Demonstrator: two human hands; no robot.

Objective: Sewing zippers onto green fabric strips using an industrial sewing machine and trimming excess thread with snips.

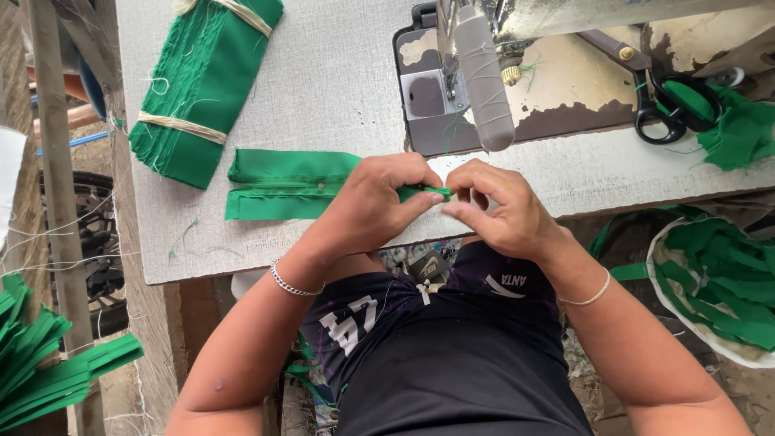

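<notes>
Head view shows, at the far left corner of the grey worktable [323,73], a tied bundle of green cloth pieces [202,85]. Near the front edge lies a folded green fabric strip [282,184]. The left hand [378,198] is closed on the right end of this strip, thumb and forefinger pinching it. The right hand [496,206] touches the same end, fingertips pressed together on it. Behind both hands stands a grey sewing machine [484,73]. Black-handled scissors [658,101] lie toward the right edge.
</notes>
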